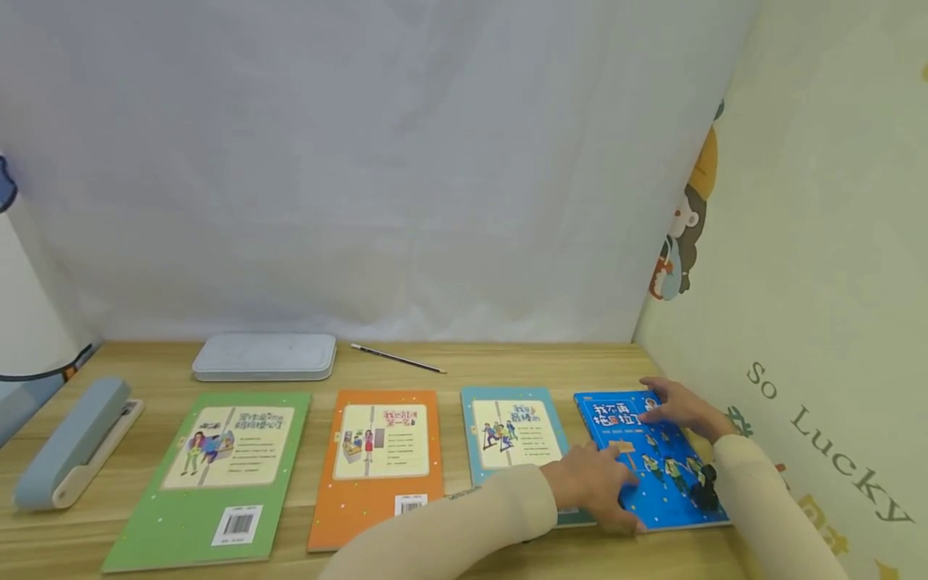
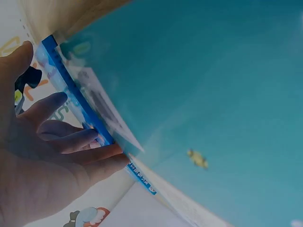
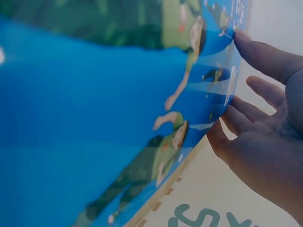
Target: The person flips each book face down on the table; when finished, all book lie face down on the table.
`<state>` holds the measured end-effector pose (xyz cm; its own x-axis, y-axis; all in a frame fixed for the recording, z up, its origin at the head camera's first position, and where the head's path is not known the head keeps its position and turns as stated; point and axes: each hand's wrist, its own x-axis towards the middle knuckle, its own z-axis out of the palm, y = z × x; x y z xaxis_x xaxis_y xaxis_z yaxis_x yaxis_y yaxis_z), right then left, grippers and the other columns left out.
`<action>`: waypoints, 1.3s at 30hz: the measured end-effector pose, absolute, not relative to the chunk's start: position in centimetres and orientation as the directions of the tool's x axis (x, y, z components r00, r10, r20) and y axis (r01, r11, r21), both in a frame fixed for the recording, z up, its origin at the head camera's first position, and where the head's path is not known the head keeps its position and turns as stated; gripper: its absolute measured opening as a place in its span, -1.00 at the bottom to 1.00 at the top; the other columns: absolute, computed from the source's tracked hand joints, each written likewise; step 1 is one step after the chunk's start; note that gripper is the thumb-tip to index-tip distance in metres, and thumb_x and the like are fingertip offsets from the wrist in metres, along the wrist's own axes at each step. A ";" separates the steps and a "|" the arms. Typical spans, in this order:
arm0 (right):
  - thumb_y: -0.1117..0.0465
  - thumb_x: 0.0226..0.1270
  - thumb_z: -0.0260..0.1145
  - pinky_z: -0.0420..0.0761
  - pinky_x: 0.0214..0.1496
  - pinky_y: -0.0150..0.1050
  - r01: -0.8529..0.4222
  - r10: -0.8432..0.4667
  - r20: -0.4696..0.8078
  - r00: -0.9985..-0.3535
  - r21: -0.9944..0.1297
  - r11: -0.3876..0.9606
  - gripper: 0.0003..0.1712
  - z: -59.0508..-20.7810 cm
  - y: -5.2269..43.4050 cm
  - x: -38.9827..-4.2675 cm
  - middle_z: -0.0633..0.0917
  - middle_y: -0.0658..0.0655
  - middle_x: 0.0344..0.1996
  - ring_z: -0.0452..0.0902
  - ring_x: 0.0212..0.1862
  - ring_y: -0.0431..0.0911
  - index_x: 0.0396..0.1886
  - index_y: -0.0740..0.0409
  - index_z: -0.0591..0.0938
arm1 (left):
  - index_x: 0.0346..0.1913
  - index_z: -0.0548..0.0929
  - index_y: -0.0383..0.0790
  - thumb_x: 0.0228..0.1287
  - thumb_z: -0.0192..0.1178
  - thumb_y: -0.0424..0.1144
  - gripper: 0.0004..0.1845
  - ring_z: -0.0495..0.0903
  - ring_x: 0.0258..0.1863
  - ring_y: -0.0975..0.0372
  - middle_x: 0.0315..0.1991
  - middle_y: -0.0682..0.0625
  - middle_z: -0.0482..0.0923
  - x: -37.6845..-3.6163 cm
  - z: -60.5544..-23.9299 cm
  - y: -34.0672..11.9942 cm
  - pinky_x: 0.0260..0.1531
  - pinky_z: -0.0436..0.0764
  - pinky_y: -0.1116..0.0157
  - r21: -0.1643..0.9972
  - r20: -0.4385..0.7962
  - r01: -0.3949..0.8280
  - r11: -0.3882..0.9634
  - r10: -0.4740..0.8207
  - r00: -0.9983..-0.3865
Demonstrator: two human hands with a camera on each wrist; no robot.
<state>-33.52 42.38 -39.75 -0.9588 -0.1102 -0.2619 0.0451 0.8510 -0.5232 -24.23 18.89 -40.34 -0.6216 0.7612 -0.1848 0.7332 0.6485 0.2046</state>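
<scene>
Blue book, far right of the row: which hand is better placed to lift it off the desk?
Probably the left hand: its fingers sit at the blue book spine edge. The right hand only rests at the top corner.

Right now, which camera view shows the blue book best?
The head view: the whole blue book lies flat on the table, the left hand and right hand resting on it. The left wrist view shows only its edge, the right wrist view a close patch of cover.
</scene>
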 end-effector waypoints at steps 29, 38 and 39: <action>0.23 0.46 0.23 0.50 0.18 0.35 0.116 -0.058 -0.254 -0.966 -0.617 0.778 -0.20 -39.1 42.1 -33.6 0.28 0.68 0.25 0.42 0.16 0.49 0.50 0.43 0.06 | 0.33 0.48 0.42 0.23 0.18 0.38 -0.41 0.35 0.42 0.07 0.39 0.15 0.39 -23.5 -40.5 19.6 0.43 0.31 0.14 0.116 -0.192 0.747 0.654 0.753 -0.629; 0.32 0.46 0.17 0.56 0.12 0.33 0.129 -0.096 -0.322 -0.942 -0.610 0.782 -0.23 -38.7 43.0 -33.6 0.35 0.63 0.21 0.50 0.11 0.41 0.52 0.38 0.04 | 0.32 0.48 0.43 0.24 0.17 0.38 -0.41 0.38 0.39 0.09 0.36 0.16 0.43 -23.6 -40.8 19.8 0.41 0.34 0.15 0.111 -0.188 0.746 0.656 0.751 -0.633; 0.32 0.46 0.17 0.54 0.13 0.36 0.136 -0.097 -0.332 -0.938 -0.611 0.780 -0.22 -38.6 43.2 -33.6 0.32 0.64 0.24 0.47 0.14 0.44 0.52 0.36 0.04 | 0.33 0.48 0.43 0.24 0.17 0.37 -0.41 0.38 0.39 0.09 0.36 0.16 0.43 -23.6 -40.8 19.8 0.41 0.33 0.16 0.117 -0.188 0.745 0.657 0.751 -0.633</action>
<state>-33.64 43.16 -38.63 -0.9384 -0.0967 -0.3318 0.1355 0.7802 -0.6106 -23.63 19.82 -40.82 -0.6333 0.7508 -0.1878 0.7446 0.6573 0.1168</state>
